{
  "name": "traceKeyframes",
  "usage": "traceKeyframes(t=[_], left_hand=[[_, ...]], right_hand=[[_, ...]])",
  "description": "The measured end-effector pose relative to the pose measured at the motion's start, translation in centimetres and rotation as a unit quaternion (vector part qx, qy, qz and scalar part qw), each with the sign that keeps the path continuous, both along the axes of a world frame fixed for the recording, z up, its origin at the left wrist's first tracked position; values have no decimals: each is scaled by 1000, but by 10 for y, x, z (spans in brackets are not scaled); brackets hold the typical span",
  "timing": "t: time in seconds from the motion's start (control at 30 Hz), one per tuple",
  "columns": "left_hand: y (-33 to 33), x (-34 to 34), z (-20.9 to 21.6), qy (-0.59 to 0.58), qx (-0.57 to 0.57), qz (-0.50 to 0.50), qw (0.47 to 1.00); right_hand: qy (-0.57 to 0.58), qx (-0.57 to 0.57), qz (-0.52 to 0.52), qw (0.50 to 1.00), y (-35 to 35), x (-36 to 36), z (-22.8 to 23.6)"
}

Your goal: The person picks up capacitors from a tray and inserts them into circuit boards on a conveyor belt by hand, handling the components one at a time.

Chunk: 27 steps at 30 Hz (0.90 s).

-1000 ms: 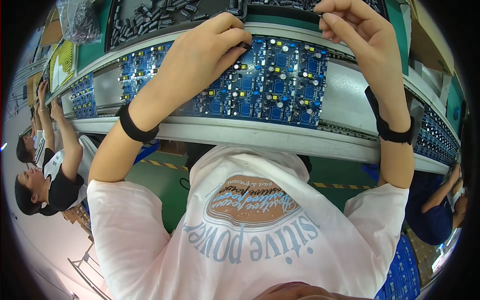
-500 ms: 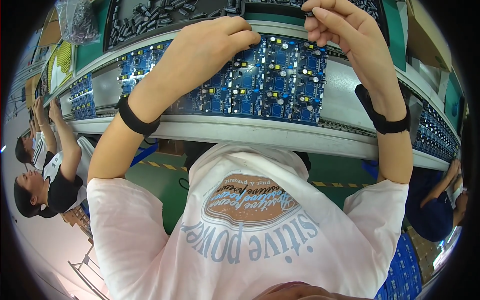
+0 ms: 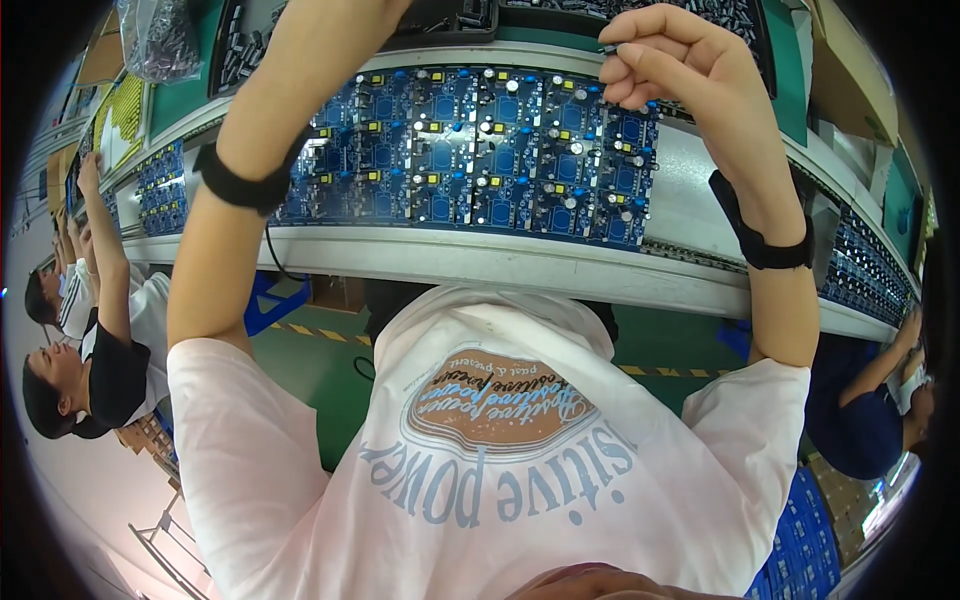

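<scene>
My right hand [image 3: 690, 75] pinches a small dark capacitor [image 3: 609, 48] between thumb and fingertips, just above the far right corner of a blue circuit board panel [image 3: 497, 158]. Small yellow, white and blue parts stud the panel, which lies flat on the conveyor line. Stretched out over the far left of the panel, my left hand [image 3: 310, 65] reaches to the black tray [image 3: 440, 36]. Its fingers are cut off by the top edge of the view, so their grip is hidden. Dark capacitors [image 3: 474, 15] lie in that tray.
The pale metal rail [image 3: 480, 248] runs along the near side. At the far left stands a clear bag of dark parts [image 3: 160, 40]; at the far right, a cardboard box [image 3: 850, 75]. More boards [image 3: 868, 265] lie along the line to the right. Co-workers sit at both sides.
My left hand has left the panel and moved away, up over the tray and partly out of view. My right hand has come slightly nearer and still pinches the capacitor.
</scene>
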<state>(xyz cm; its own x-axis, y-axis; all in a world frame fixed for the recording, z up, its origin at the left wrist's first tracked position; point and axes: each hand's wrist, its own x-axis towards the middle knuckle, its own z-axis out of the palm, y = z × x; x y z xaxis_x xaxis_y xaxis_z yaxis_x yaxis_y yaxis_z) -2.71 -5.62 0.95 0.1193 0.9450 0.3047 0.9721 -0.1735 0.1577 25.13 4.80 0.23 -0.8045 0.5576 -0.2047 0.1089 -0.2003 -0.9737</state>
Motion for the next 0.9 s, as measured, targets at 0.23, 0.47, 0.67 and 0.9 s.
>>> traceKeyframes(t=[0.23, 0.47, 0.67, 0.9], left_hand=[[19, -14, -18, -7, -26, 15, 1000], [-2, 8, 9, -60, 35, 2, 998], [-21, 26, 16, -338, -82, 83, 934], [-48, 24, -1, -445, -193, 50, 873]], right_hand=[[32, 127, 64, 989, 18, 11, -31], [16, 169, 84, 982, 11, 10, -30], [-59, 261, 37, 963, -9, -7, -29], [-153, 455, 104, 871, -7, -23, -33]])
